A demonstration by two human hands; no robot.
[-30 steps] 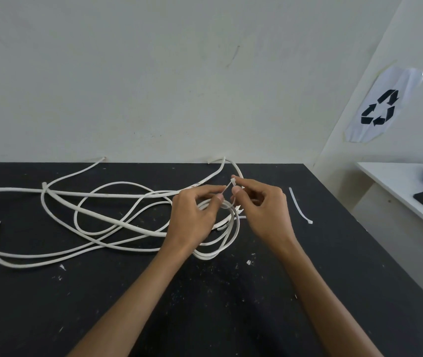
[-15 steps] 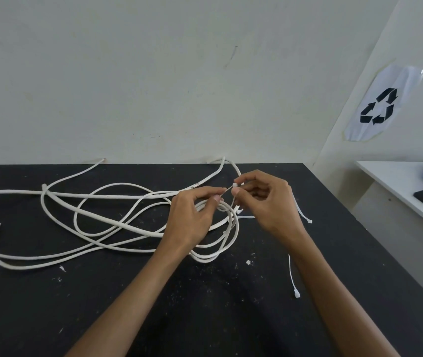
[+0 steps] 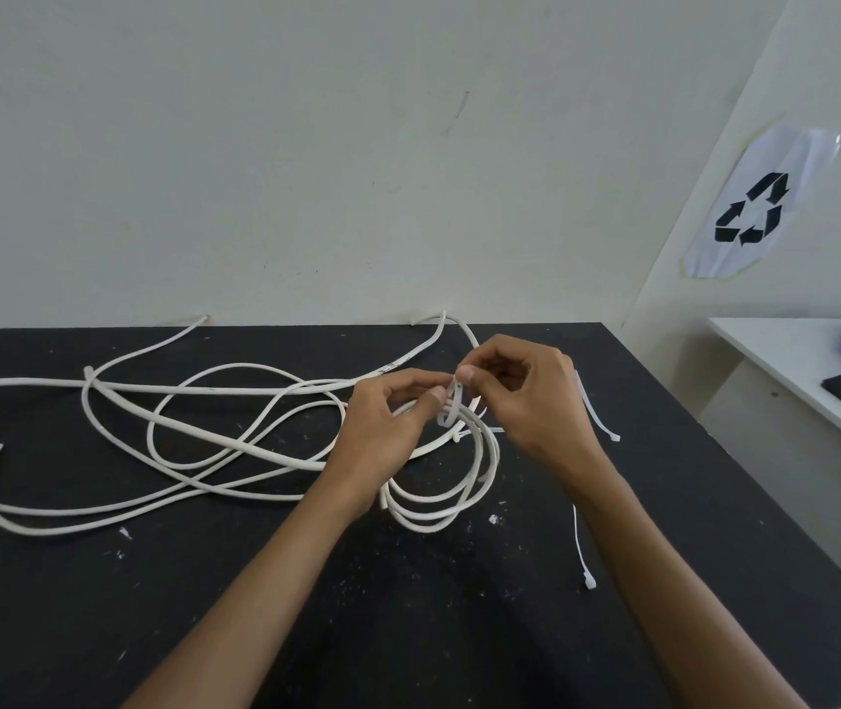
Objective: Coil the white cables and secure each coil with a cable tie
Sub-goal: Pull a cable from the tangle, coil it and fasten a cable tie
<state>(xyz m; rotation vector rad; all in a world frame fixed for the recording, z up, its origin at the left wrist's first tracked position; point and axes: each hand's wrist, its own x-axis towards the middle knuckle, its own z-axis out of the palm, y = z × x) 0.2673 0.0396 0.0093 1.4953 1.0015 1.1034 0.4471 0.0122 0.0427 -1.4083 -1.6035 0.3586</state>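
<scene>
Over the black table [image 3: 101, 631], near its middle, I have the small coil [image 3: 439, 504] with a cable tie [image 3: 451, 406] looped round its top; my left hand [image 3: 382, 427] and right hand [image 3: 531, 401] both pinch the tie. If the tail slips out before locking, I judge the coil springs open into the loose white cables [image 3: 203, 417] beside it.

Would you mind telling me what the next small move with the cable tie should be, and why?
Probably pull the tie's free end through to cinch it. Both the left hand and right hand pinch the cable tie, which forms a loose loop over the small coil. The coil's turns look gathered but not yet bound, while the other white cables lie loose.
</scene>
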